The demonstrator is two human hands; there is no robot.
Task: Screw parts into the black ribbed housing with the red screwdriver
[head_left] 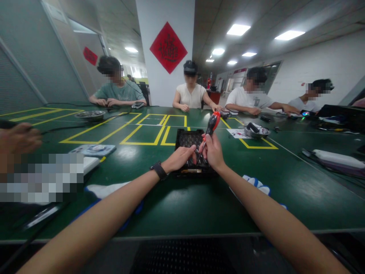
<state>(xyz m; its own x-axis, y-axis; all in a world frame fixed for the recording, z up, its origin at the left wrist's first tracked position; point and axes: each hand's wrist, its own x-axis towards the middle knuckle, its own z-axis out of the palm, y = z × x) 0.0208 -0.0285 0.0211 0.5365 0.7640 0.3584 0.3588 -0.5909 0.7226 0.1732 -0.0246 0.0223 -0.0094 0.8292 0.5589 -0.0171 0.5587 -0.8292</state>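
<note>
A screwdriver (212, 122) with a red and black handle is gripped in my right hand (214, 152), its handle up and its shaft slanting down to the left. Under both hands sits a black open-topped box (182, 139) with small metallic bits inside, too small to name. My left hand (182, 156), a dark watch on its wrist, reaches over the box's left side. Its thumb and fingers are drawn together close to the screwdriver's shaft; what they hold, if anything, is hidden.
White and blue gloves (255, 183) lie beneath my right forearm, and another glove (110, 189) lies by my left. Metal bowls (90, 115) (257, 131) stand farther off. A phone (92, 150) lies left. Several people sit opposite; another person's hand (21, 140) is at far left.
</note>
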